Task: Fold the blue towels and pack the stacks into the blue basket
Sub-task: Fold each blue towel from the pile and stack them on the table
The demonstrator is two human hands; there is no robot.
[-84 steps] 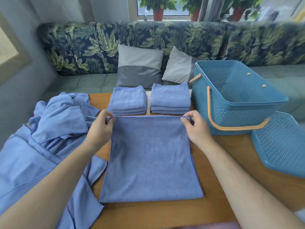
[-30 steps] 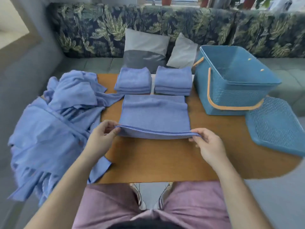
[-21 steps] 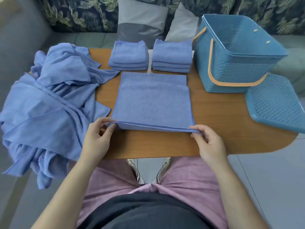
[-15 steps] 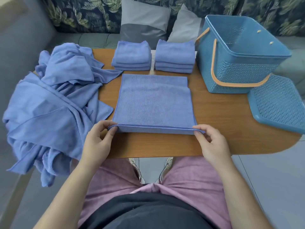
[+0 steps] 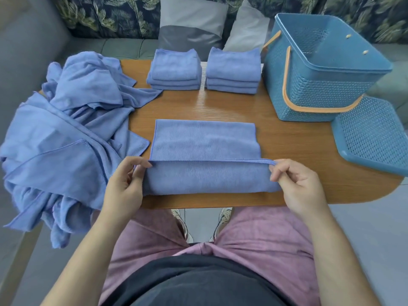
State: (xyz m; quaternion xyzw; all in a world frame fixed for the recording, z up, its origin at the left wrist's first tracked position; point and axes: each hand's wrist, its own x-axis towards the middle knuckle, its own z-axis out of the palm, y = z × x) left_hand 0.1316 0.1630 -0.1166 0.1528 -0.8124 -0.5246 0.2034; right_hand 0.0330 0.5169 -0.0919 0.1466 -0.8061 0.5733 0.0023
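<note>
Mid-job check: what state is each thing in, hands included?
Blue terry towel: part-folded, near edge lifted.
Left hand: pinches towel's near left corner.
Right hand: pinches its near right corner.
Left stack of folded blue towels: neat, not packed.
Right stack of folded blue towels: same.
Heap of blue towels: unfolded, crumpled.
Blue perforated plastic basket: upright, open, empty as far as visible.
Blue perforated lid: off, lying beside basket.
</note>
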